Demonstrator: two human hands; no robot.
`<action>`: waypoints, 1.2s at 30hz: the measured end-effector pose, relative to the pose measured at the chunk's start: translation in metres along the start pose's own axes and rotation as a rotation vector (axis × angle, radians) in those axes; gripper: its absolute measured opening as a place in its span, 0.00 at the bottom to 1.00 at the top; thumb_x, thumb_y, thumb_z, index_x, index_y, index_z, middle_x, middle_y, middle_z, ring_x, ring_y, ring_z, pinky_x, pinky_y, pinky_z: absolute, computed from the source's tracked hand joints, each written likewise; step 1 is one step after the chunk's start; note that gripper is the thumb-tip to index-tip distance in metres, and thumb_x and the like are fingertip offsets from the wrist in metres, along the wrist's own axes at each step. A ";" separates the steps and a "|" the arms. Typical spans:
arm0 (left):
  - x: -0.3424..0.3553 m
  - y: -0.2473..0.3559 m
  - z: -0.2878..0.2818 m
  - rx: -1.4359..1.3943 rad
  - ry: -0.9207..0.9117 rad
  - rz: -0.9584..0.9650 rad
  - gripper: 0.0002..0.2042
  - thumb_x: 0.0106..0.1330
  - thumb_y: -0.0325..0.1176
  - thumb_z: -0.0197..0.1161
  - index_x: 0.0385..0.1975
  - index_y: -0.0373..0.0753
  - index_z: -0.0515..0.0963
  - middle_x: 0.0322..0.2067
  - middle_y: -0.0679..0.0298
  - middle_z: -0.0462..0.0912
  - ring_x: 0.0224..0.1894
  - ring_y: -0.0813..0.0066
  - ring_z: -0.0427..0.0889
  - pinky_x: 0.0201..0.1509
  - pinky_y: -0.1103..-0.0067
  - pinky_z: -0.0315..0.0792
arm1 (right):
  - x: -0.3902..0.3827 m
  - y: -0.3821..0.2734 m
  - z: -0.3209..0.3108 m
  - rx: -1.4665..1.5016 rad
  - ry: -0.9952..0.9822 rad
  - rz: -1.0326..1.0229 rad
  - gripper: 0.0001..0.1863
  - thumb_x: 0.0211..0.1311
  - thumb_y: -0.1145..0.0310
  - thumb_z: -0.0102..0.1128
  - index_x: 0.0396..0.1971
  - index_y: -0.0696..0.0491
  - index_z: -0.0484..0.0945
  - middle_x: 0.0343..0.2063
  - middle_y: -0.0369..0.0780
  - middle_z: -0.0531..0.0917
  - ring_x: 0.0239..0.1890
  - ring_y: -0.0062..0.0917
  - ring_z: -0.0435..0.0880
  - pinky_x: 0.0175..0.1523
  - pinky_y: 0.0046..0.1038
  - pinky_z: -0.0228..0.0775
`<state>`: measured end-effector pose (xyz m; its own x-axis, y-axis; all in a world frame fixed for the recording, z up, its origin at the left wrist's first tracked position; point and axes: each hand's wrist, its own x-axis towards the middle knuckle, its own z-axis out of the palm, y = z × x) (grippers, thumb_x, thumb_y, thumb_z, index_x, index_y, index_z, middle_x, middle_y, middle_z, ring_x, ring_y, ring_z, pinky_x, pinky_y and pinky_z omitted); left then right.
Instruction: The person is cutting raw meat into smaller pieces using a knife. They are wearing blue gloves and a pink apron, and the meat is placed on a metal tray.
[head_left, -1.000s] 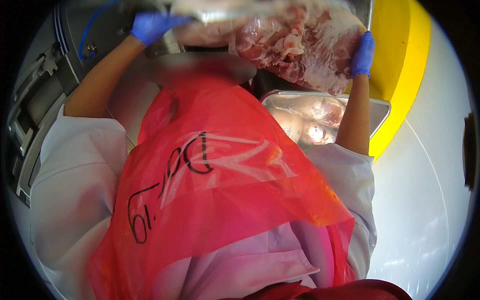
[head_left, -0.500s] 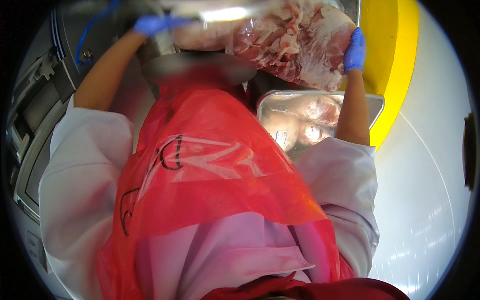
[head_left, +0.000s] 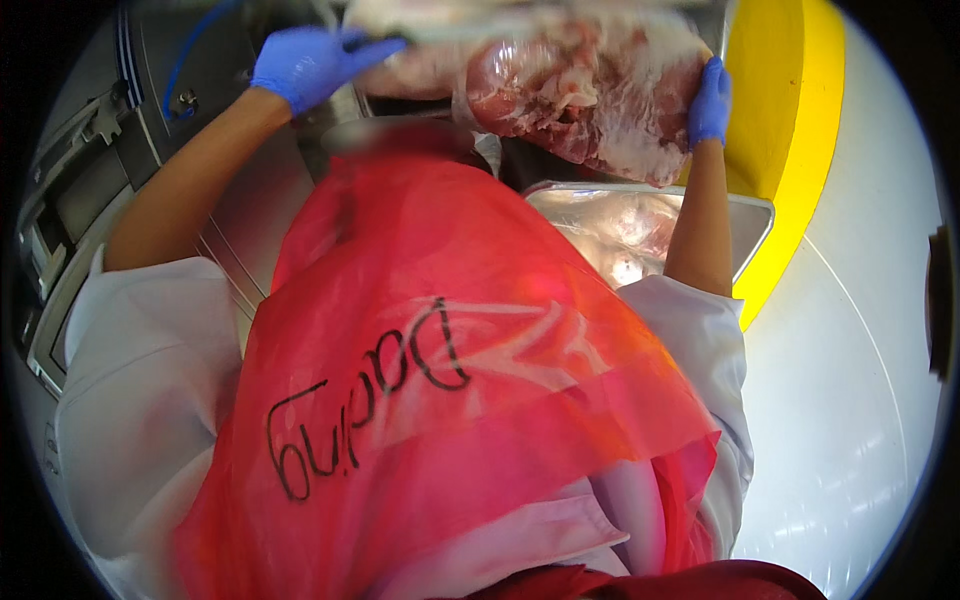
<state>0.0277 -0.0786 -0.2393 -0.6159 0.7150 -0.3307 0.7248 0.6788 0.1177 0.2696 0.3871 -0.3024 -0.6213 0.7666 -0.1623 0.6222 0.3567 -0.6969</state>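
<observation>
A large cut of raw meat point(head_left: 590, 95), pink with white fat, lies across the top of the view. My right hand point(head_left: 710, 103), in a blue glove, grips its right edge. At the upper left my left hand point(head_left: 310, 68), also gloved in blue, has its fingers closed around a dark handle. From that handle a long, blurred pale strip runs right over the meat; it looks like the blade of a knife point(head_left: 470, 38). Motion smears its outline. Another pale piece of meat point(head_left: 410, 80) shows just below my left fingers.
Below the large cut, beside my right forearm, stands a metal tray point(head_left: 752, 228) with more meat in it. A yellow curved edge point(head_left: 800, 120) runs down the right side. Metal equipment point(head_left: 75, 190) and a blue hose point(head_left: 185, 50) are at the left. My red plastic apron point(head_left: 430, 330) fills the middle.
My left hand has come lower and shows more fully, with its forearm swung left. My right hand keeps its hold on the meat's edge. The apron bulges more toward the right.
</observation>
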 end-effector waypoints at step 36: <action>0.031 -0.007 0.089 -0.237 -0.042 0.058 0.31 0.69 0.73 0.46 0.59 0.60 0.80 0.51 0.56 0.86 0.49 0.48 0.86 0.53 0.64 0.80 | -0.037 -0.017 -0.005 -0.257 0.430 0.179 0.23 0.68 0.52 0.58 0.43 0.60 0.84 0.42 0.52 0.88 0.45 0.43 0.86 0.52 0.41 0.75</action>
<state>0.0309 -0.0760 -0.3336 -0.5586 0.7496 -0.3549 0.6629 0.6607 0.3521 0.2843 0.3551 -0.2809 -0.2772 0.9578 0.0758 0.8305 0.2786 -0.4824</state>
